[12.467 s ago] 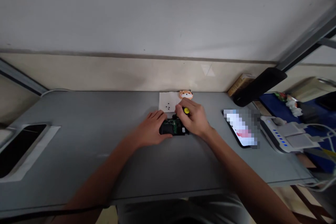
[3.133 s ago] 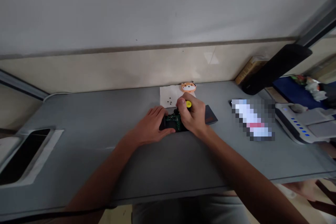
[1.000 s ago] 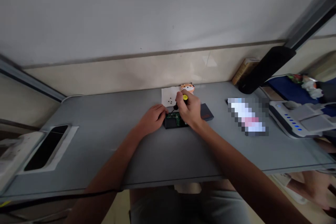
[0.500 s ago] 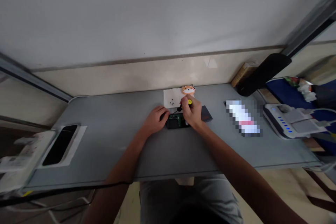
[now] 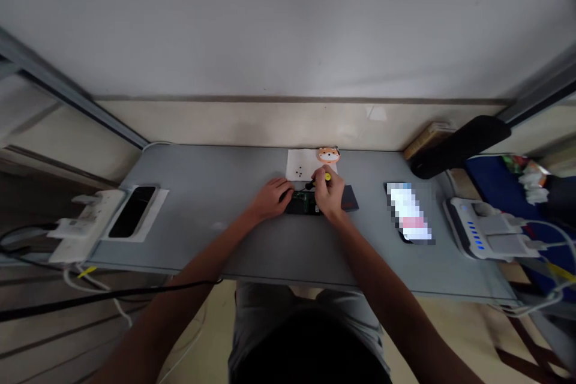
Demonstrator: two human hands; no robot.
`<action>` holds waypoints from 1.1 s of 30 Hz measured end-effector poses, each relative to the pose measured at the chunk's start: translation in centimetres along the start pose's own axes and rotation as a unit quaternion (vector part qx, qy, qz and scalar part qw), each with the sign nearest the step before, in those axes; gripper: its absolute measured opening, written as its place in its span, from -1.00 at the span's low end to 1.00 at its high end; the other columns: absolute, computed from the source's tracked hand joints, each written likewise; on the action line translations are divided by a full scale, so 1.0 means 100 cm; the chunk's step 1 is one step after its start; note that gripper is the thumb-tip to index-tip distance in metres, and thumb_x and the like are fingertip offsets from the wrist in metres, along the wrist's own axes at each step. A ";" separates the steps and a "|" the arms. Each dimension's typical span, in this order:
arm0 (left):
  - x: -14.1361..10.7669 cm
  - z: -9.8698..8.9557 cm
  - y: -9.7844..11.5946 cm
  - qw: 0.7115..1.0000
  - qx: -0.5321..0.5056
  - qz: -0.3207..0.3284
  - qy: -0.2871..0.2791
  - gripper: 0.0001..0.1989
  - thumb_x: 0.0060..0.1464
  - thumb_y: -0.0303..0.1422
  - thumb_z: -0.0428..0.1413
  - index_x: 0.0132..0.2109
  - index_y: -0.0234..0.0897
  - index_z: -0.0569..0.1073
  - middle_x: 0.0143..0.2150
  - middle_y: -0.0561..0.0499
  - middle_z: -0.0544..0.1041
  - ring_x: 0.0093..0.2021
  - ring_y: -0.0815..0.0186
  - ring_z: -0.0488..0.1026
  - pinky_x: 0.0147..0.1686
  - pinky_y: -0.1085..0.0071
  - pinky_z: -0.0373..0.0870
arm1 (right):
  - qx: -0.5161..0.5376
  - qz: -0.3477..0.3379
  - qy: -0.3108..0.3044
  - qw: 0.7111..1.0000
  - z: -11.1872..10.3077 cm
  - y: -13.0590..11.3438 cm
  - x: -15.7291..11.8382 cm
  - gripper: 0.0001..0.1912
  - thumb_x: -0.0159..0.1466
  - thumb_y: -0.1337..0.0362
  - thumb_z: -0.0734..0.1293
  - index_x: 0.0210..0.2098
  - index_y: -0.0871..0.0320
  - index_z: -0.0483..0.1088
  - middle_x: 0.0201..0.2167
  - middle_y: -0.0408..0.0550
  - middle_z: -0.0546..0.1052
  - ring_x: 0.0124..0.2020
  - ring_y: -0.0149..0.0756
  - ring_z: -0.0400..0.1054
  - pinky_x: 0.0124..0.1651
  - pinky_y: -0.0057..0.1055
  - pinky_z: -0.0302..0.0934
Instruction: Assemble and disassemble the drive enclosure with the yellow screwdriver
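Observation:
A slim black electronic device [image 5: 294, 208] lies open on the grey table, its green circuit board [image 5: 306, 196] partly exposed. At its left end, my left hand [image 5: 270, 199] grips the casing with thumb and fingers. My right hand [image 5: 331, 195] is closed around a screwdriver [image 5: 327, 177] with a yellow and black handle. The screwdriver's shaft slants down leftward to the device's upper edge; whether the tip sits in a screw is too small to tell. Right of the device, partly behind my right hand, is a dark flat panel [image 5: 350, 198].
White paper [image 5: 293, 158] behind the device bears several tiny dark screws [image 5: 299, 172] and an orange animal-faced item [image 5: 329, 155]. A lit phone [image 5: 409, 213] and power strip [image 5: 470, 228] lie right. Left are a dark phone [image 5: 134, 211] and another power strip [image 5: 101, 216].
The camera view has shifted and tilted, so more of the table's left end shows. Both hands keep nearly the same place on the device and screwdriver.

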State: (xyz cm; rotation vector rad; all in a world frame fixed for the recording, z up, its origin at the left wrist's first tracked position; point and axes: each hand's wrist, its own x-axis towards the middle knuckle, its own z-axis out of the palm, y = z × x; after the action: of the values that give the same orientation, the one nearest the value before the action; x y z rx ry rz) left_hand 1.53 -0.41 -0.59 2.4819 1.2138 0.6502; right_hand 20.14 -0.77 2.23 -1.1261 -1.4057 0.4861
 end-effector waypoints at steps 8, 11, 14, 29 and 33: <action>-0.002 0.002 -0.001 1.000 0.013 0.003 0.014 -0.74 0.37 -0.35 -0.09 -0.14 -0.24 0.49 -0.19 -0.10 0.58 -0.12 0.18 0.55 0.00 0.17 0.51 | -0.008 -0.007 0.005 1.000 -0.001 0.000 0.000 -0.55 0.42 0.00 0.13 -0.52 0.09 0.26 -0.66 -0.23 0.30 -0.60 -0.41 0.18 -0.48 -0.45 0.04; -0.003 0.004 -0.002 1.000 0.016 0.009 0.022 -0.74 0.37 -0.34 -0.08 -0.14 -0.23 0.50 -0.18 -0.11 0.60 -0.14 0.18 0.55 0.00 0.19 0.51 | -0.014 -0.017 -0.006 1.000 -0.001 -0.002 -0.001 -0.57 0.41 0.04 0.14 -0.53 0.09 0.27 -0.66 -0.24 0.29 -0.61 -0.43 0.16 -0.48 -0.46 0.03; -0.005 0.005 -0.003 0.999 0.018 0.011 0.031 -0.73 0.38 -0.33 -0.09 -0.12 -0.23 0.50 -0.16 -0.11 0.60 -0.12 0.18 0.56 0.01 0.20 0.51 | -0.017 -0.021 -0.008 1.000 -0.003 -0.002 -0.001 -0.58 0.41 0.05 0.15 -0.53 0.08 0.27 -0.66 -0.24 0.27 -0.62 -0.43 0.15 -0.48 -0.45 0.02; -0.007 0.006 -0.003 0.998 0.038 0.033 0.041 -0.78 0.35 -0.35 -0.04 -0.10 -0.23 0.51 -0.19 -0.09 0.57 -0.18 0.20 0.56 -0.06 0.24 0.53 | -0.028 -0.017 0.001 0.999 -0.004 -0.003 0.001 -0.57 0.42 0.03 0.14 -0.52 0.08 0.29 -0.65 -0.22 0.32 -0.60 -0.41 0.19 -0.47 -0.44 0.01; -0.008 0.008 -0.004 0.998 0.044 0.032 0.045 -0.78 0.35 -0.35 -0.03 -0.09 -0.23 0.51 -0.18 -0.08 0.57 -0.18 0.21 0.56 -0.07 0.24 0.53 | -0.025 -0.011 -0.006 1.000 -0.003 -0.002 0.001 -0.55 0.42 0.01 0.13 -0.51 0.08 0.30 -0.65 -0.22 0.31 -0.59 -0.41 0.18 -0.47 -0.44 0.02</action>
State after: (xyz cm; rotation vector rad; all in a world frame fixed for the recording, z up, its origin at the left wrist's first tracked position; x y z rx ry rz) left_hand 1.26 -0.85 -1.61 2.5982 1.2241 0.7477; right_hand 20.37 -0.89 2.51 -1.1499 -1.4453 0.4442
